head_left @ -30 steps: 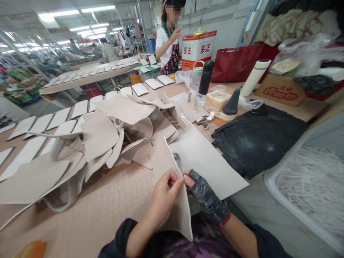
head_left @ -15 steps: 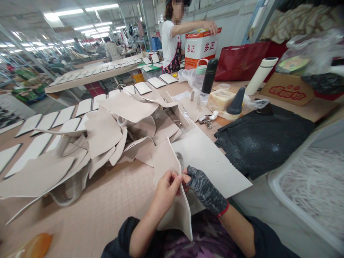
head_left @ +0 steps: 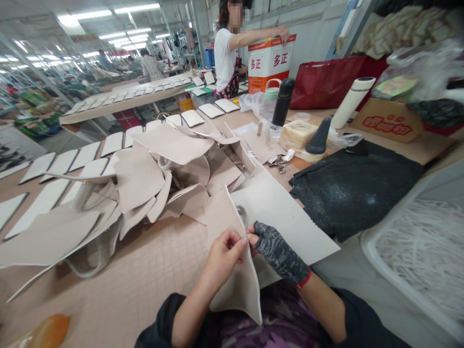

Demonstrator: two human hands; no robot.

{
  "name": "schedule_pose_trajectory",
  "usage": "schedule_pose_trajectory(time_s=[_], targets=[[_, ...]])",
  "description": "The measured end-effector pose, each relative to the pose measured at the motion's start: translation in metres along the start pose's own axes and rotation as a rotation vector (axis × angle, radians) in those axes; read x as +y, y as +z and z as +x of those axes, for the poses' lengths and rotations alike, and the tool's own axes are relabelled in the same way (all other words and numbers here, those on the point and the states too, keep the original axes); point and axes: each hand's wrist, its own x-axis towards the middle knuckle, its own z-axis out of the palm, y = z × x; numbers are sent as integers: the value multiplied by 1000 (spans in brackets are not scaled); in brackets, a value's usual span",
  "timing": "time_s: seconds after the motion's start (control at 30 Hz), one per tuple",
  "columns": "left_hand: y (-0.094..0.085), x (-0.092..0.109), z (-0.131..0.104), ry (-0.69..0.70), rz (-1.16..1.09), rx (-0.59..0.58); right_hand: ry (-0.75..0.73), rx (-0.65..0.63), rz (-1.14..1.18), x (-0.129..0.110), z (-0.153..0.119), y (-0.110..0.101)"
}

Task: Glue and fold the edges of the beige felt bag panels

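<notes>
A beige leather panel (head_left: 235, 285) stands on edge in front of me, its pale rim facing up. My bare left hand (head_left: 226, 251) pinches this rim from the left side. From the right, my right hand (head_left: 277, 251), in a grey fingerless knit glove with a red cuff, has its fingertips closed on the same spot. Whatever small part may lie between the fingertips is hidden. Behind the panel, a flat white sheet (head_left: 290, 217) lies on the table. A heap of similar beige panels with straps (head_left: 141, 179) rests to the left.
Rows of white pieces (head_left: 85, 155) lie along the table's far side. At the right are a black cloth (head_left: 355, 188), a black bottle (head_left: 282, 102), a white flask (head_left: 353, 102) and a bin of white strips (head_left: 424, 256). A co-worker (head_left: 226, 53) reaches over a white-orange box (head_left: 270, 65).
Both hands keep their pinch on the panel's edge, with only a slight shift. The panel's near end has moved a little to the right. The co-worker's arm has moved slightly left.
</notes>
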Motion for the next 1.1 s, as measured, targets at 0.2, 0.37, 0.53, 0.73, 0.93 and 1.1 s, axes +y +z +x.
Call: schedule_pose_trajectory(time_s=[0.2,0.37,0.53,0.73,0.93,1.1], targets=[[-5,-3,-1,28,81,-5,28,-116,141,-11,-6,3],[-6,5,-9,145,391,49,-12,-45,4,-10,-8,7],[0,12,-14,172,665,151,-9,13,-81,-11,-9,14],[-6,13,-17,227,637,263,-136,180,-288,0,-2,-2],[3,19,-23,264,433,223,-40,24,-135,5,1,-13],[11,10,-12,244,394,263,-291,326,-226,5,-8,6]])
